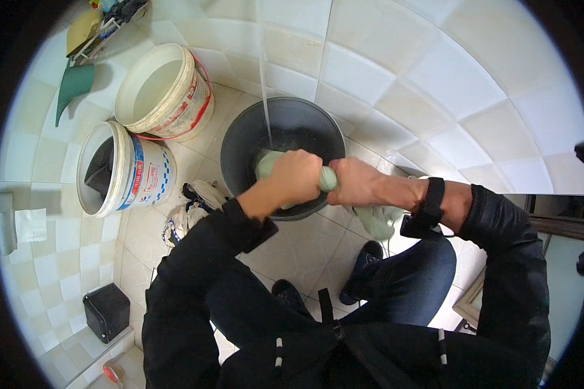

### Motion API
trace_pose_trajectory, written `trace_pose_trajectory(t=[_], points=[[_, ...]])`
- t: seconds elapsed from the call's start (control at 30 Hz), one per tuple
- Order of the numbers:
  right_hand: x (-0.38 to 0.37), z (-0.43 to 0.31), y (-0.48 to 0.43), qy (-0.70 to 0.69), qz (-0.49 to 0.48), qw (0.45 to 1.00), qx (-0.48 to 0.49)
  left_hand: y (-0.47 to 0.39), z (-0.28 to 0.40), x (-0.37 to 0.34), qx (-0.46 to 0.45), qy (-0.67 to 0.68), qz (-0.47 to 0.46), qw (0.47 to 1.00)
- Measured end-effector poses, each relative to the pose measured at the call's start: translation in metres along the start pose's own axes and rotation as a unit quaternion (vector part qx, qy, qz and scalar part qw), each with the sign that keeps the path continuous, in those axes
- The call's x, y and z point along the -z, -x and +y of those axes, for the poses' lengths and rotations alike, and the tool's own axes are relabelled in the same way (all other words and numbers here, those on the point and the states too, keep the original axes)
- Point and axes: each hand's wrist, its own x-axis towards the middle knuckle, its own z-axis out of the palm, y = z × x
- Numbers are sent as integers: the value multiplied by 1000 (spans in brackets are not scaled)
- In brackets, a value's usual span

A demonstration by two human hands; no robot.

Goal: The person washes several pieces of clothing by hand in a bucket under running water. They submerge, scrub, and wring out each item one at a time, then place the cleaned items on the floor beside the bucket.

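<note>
A pale green cloth (328, 179) is twisted into a tight roll between my two fists. My left hand (294, 176) grips it over the basin, and a bunched end shows beyond that fist, towards the basin's inside. Close beside it, my right hand (355, 181) is clenched on the same roll near the basin's right rim. The loose end of the cloth hangs below my right wrist. Under my hands stands a dark grey round basin (238, 131) on the tiled floor. A thin stream of water (266, 107) falls into it from above; the basin's contents are partly hidden.
Left of the basin stand a white bucket of water (194, 104) with a red handle and another bucket (151, 170) holding dark cloth. Crumpled laundry (185, 221) lies on the floor nearby. A black bin (107, 311) sits lower left. Tiled walls enclose the far side; a wooden-framed door (472, 296) is at right.
</note>
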Motion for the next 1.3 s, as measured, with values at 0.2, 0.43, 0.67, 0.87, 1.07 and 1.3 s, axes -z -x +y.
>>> trace_pose_trajectory(t=[0.2, 0.43, 0.67, 0.87, 1.07, 1.3], points=[[17, -9, 32, 184, 21, 980, 73, 8, -26, -19, -56, 447, -126, 884], [31, 22, -3, -564, -315, 759, -85, 18, -2, -34, -83, 83, 291, 950], [-8, 12, -16, -51, -77, 996, 0, 9, 9, -15, 3, -65, 164, 984], [16, -6, 7, 201, 18, 974, 105, -3, -37, -17, -2, 321, -207, 924], [36, 29, -5, -76, -213, 972, 54, 9, -14, -41, -26, 400, 40, 915], [7, 35, -16, -487, -368, 790, 62, 19, 12, -20, -53, -8, 305, 951]])
